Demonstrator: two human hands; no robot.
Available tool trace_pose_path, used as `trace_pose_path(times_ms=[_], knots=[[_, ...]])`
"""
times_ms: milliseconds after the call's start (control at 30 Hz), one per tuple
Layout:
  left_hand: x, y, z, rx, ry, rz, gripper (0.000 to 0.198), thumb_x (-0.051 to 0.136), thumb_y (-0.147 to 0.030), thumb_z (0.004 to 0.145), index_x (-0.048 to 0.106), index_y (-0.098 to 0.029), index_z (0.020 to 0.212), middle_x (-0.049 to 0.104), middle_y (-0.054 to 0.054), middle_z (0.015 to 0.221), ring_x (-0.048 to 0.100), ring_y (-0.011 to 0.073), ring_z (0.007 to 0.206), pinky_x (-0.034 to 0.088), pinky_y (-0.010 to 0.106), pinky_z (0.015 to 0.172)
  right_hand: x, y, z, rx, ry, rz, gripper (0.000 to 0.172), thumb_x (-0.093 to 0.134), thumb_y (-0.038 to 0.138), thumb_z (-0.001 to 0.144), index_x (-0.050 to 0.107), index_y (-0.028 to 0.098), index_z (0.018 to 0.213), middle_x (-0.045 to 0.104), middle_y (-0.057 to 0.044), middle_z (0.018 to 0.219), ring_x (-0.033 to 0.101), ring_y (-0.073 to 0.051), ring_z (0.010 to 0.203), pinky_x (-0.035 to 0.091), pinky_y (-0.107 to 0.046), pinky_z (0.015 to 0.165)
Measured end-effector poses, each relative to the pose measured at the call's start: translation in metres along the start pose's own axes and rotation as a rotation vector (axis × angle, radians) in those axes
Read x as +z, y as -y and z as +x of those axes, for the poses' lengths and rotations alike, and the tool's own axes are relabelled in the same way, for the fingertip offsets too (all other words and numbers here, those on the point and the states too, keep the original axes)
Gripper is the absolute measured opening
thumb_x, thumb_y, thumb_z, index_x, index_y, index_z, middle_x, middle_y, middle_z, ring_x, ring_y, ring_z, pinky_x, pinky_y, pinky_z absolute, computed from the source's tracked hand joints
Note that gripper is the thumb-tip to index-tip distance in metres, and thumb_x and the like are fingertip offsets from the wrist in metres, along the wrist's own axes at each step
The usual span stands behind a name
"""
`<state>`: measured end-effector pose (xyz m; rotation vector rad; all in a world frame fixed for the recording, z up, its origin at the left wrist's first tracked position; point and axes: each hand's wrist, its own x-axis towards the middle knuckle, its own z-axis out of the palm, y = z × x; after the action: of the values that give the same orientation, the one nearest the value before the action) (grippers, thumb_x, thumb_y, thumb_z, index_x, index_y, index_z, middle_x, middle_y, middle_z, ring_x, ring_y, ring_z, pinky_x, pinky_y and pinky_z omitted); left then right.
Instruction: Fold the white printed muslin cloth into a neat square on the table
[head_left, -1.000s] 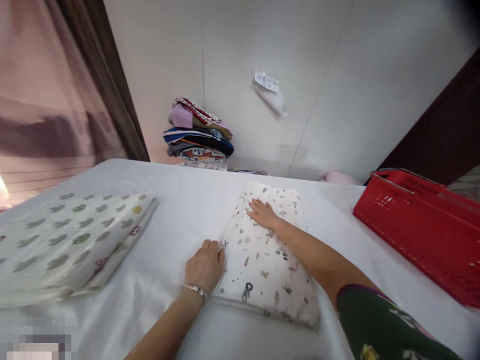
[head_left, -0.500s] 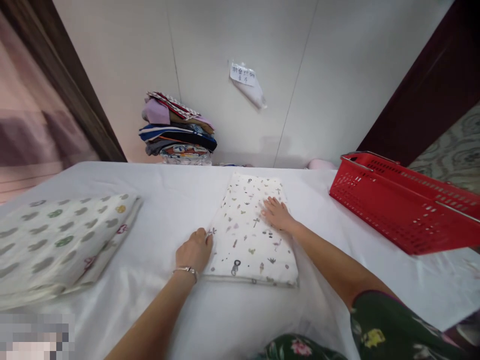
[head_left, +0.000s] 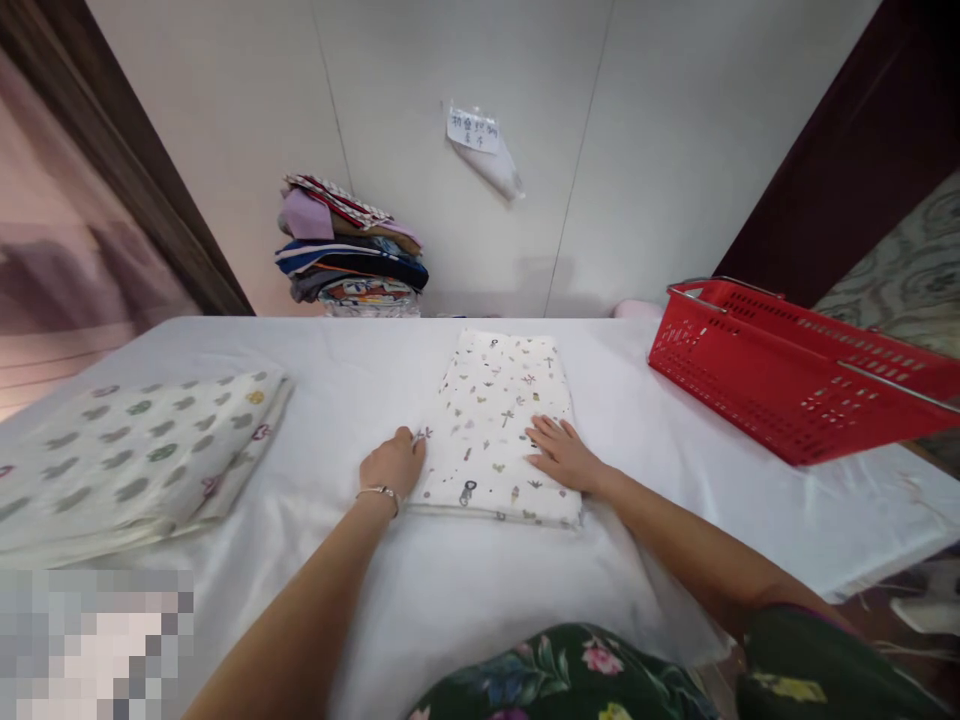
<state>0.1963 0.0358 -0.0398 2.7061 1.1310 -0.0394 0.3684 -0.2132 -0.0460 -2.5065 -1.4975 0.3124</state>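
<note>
A folded white cloth with small printed figures (head_left: pixel 499 410) lies flat on the white-covered table (head_left: pixel 375 370) in front of me. My left hand (head_left: pixel 391 463), with a bracelet at the wrist, rests against the cloth's left edge, fingers curled under or at the edge. My right hand (head_left: pixel 561 455) lies flat on the cloth's near right part, fingers stretched out.
A larger folded cloth with green and grey motifs (head_left: pixel 135 455) lies at the left. A red plastic basket (head_left: pixel 780 370) stands at the right. A stack of coloured folded fabrics (head_left: pixel 349 250) sits against the back wall, under a paper label (head_left: pixel 472 130).
My right hand has slid from the far part of the cloth toward me along its right side. The left hand has stayed at the left edge. The view has shifted.
</note>
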Motion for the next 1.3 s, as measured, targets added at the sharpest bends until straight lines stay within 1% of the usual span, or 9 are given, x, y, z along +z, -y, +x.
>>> trace_pose_path(times_ms=[67,267,400,533,667,767,833,1133,1300], knots=[[-0.002,0.001,-0.001,-0.001,0.004,-0.012,0.037,0.027,-0.044,0.086,0.051,-0.019,0.101,0.066,0.014,0.093,0.062,0.0285,0.086,0.044,0.036,0.069,0.002,0.009,-0.019,-0.026,-0.025,-0.014,0.064,0.021,0.058,0.09,0.026,0.022,0.142,0.009,-0.005,0.15,0.003,-0.023,0.138,0.002,-0.045,0.11],[-0.001,0.002,-0.005,-0.004,-0.005,-0.024,0.036,0.03,-0.043,0.086,0.051,-0.019,0.103,0.066,0.013,0.096,0.062,0.0275,0.089,0.044,0.035,0.07,0.02,0.022,-0.055,-0.335,0.039,-0.01,0.067,0.033,0.059,0.087,0.024,0.021,0.143,0.016,-0.008,0.149,0.009,-0.023,0.137,0.004,-0.044,0.111],[0.003,0.004,-0.007,-0.043,-0.025,-0.119,0.036,0.034,-0.047,0.085,0.052,-0.021,0.102,0.066,0.011,0.097,0.061,0.0259,0.091,0.044,0.034,0.071,0.029,0.023,-0.066,-0.355,-0.114,0.033,0.058,0.038,0.05,0.089,0.031,0.022,0.14,0.025,-0.009,0.146,0.014,-0.023,0.136,0.013,-0.048,0.109],[-0.002,0.008,-0.015,-0.053,-0.114,-0.23,0.039,0.038,-0.051,0.084,0.055,-0.02,0.1,0.064,0.008,0.101,0.06,0.022,0.091,0.044,0.03,0.071,0.031,0.027,-0.076,-0.455,-0.316,0.059,0.037,0.043,0.034,0.09,0.051,0.022,0.124,0.05,-0.01,0.129,0.037,-0.024,0.126,0.029,-0.048,0.103],[-0.01,0.013,-0.037,0.256,-0.29,-0.18,0.03,0.045,-0.043,0.084,0.058,-0.02,0.097,0.061,0.006,0.103,0.058,0.0184,0.091,0.043,0.028,0.071,0.03,0.032,-0.08,-0.471,-0.38,0.049,0.03,0.042,0.027,0.089,0.055,0.021,0.116,0.057,-0.011,0.117,0.051,-0.024,0.108,0.041,-0.045,0.091],[-0.005,0.017,-0.058,0.635,-0.239,-0.141,0.022,0.048,-0.035,0.084,0.06,-0.02,0.092,0.062,0.005,0.097,0.056,0.0174,0.091,0.043,0.029,0.076,0.032,0.033,-0.082,-0.473,-0.391,0.018,0.027,0.041,0.025,0.09,0.056,0.02,0.112,0.059,-0.011,0.11,0.053,-0.023,0.101,0.043,-0.044,0.088],[0.002,0.02,-0.067,0.798,-0.203,-0.11,0.019,0.049,-0.031,0.084,0.061,-0.019,0.093,0.062,0.006,0.098,0.055,0.0186,0.094,0.043,0.031,0.08,0.034,0.033,-0.082,-0.463,-0.416,-0.004,0.026,0.04,0.023,0.09,0.057,0.019,0.109,0.06,-0.01,0.106,0.053,-0.022,0.096,0.042,-0.044,0.089],[0.012,0.026,-0.067,0.847,-0.27,-0.082,0.022,0.041,-0.025,0.089,0.061,-0.018,0.089,0.062,0.007,0.091,0.054,0.0183,0.088,0.044,0.032,0.077,0.035,0.027,-0.083,-0.4,-0.488,0.068,0.025,0.039,0.021,0.091,0.06,0.021,0.102,0.061,-0.008,0.096,0.053,-0.019,0.086,0.047,-0.034,0.074],[0.011,0.027,-0.073,0.84,-0.267,0.009,0.022,0.039,-0.024,0.089,0.059,-0.018,0.084,0.062,0.006,0.086,0.054,0.0176,0.082,0.043,0.032,0.073,0.03,0.03,-0.087,-0.437,-0.369,-0.039,0.024,0.038,0.022,0.09,0.06,0.02,0.099,0.06,-0.009,0.093,0.052,-0.019,0.084,0.044,-0.035,0.074]])
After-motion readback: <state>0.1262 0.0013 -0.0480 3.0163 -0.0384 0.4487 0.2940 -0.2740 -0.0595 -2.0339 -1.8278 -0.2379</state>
